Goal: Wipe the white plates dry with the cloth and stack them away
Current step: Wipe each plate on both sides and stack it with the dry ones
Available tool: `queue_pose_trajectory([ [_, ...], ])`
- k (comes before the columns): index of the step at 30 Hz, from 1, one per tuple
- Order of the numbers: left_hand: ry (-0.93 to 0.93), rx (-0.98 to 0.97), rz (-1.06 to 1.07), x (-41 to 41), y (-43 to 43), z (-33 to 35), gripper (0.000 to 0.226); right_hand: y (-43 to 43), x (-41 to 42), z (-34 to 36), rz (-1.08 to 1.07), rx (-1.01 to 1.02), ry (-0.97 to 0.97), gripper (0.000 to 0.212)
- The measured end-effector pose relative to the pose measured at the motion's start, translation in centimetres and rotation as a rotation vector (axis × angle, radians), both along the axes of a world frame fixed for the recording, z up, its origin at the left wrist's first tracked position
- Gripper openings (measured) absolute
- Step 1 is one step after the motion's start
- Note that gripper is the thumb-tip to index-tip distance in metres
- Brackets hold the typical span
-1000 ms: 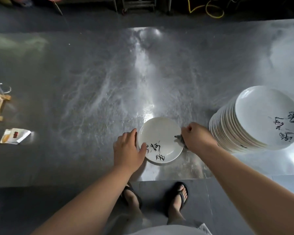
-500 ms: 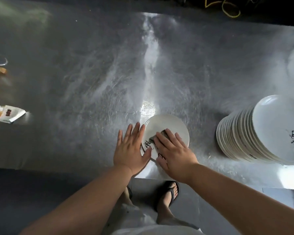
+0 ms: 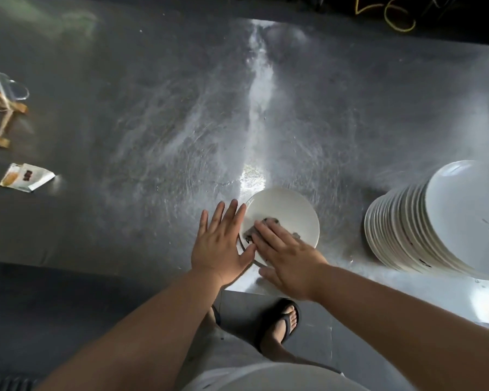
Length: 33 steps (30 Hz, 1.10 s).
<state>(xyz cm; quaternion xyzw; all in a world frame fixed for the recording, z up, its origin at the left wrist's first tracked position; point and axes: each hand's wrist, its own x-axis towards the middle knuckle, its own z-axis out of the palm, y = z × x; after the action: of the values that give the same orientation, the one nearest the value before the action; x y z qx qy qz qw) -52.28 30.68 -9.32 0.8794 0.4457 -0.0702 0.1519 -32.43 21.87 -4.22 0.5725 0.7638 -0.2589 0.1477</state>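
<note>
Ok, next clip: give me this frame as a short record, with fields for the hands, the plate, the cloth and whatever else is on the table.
surface: scratched metal table
plate: one white plate lying at the table's near edge
cloth: dark cloth on the plate
right hand: fingers straight, pressing the cloth onto the plate
left hand: flat, fingers straight, against the plate's left rim
stack: tall stack of white plates to the right, untouched
far left: packet, glass container

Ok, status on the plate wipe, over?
Left hand flat, thumb at plate rim. Right hand pressing cloth on plate. Stack apart to the right, nothing between.
</note>
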Motion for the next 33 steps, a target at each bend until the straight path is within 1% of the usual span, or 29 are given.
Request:
queue_pose_trajectory([
  [2,0.012,0.013,-0.004,0.1,0.0,-0.1,0.084,1.0,2.0,-0.1,0.091,0.049,-0.011,0.075],
  [3,0.015,0.012,-0.002,0.1,0.1,0.0,0.083,1.9,2.8,0.2,0.086,0.055,-0.030,0.074],
  [6,0.014,0.019,-0.004,0.2,0.3,-0.1,0.081,4.6,3.2,0.5,-0.075,0.063,-0.059,0.074],
  [8,0.007,0.023,0.006,0.1,0.0,0.0,0.080,3.9,2.5,0.0,-0.111,0.090,-0.006,0.072],
  [9,-0.001,0.029,0.010,0.1,-0.1,0.0,0.080,2.7,2.2,-0.2,-0.086,0.106,0.022,0.070],
  [12,-0.005,0.036,0.025,0.1,-0.1,0.2,0.080,-1.4,2.3,-0.8,0.107,0.133,0.072,0.066],
  [14,0.008,0.041,0.016,0.2,-0.1,0.3,0.079,-1.3,3.6,-0.5,0.166,0.130,0.043,0.068],
  [16,0.016,0.034,0.005,0.3,-0.1,0.2,0.076,0.6,4.5,0.3,0.089,0.123,-0.030,0.079],
  [18,0.017,0.030,0.001,0.2,0.0,0.1,0.074,2.4,4.7,0.8,-0.047,0.081,-0.104,0.092],
  [19,0.019,0.034,0.004,0.2,0.0,0.1,0.073,2.8,4.5,0.8,-0.103,0.070,-0.115,0.093],
  [21,0.016,0.041,0.011,0.2,0.0,0.1,0.074,2.1,3.8,0.6,-0.158,0.045,-0.068,0.091],
  [23,0.000,0.051,0.016,0.2,-0.1,-0.1,0.076,0.1,2.8,0.8,-0.092,0.010,0.008,0.092],
  [25,-0.026,0.064,0.021,0.2,-0.2,-0.1,0.076,-1.9,2.6,0.8,0.079,-0.002,0.027,0.096],
  [27,-0.026,0.064,0.019,0.2,-0.1,-0.2,0.077,-2.1,3.6,0.6,0.186,0.061,0.018,0.092],
  [28,-0.013,0.059,0.016,0.2,-0.1,-0.2,0.077,-1.5,4.3,0.6,0.180,0.091,0.012,0.088],
  [29,-0.003,0.057,0.014,0.2,-0.1,-0.2,0.077,-0.6,4.8,0.6,0.129,0.087,-0.007,0.087],
  [31,0.000,0.049,0.016,0.2,0.0,-0.3,0.077,1.6,5.6,1.0,-0.005,0.052,-0.097,0.090],
  [33,-0.012,0.046,0.017,0.2,0.0,-0.3,0.076,2.7,5.4,1.1,-0.074,0.056,-0.144,0.096],
])
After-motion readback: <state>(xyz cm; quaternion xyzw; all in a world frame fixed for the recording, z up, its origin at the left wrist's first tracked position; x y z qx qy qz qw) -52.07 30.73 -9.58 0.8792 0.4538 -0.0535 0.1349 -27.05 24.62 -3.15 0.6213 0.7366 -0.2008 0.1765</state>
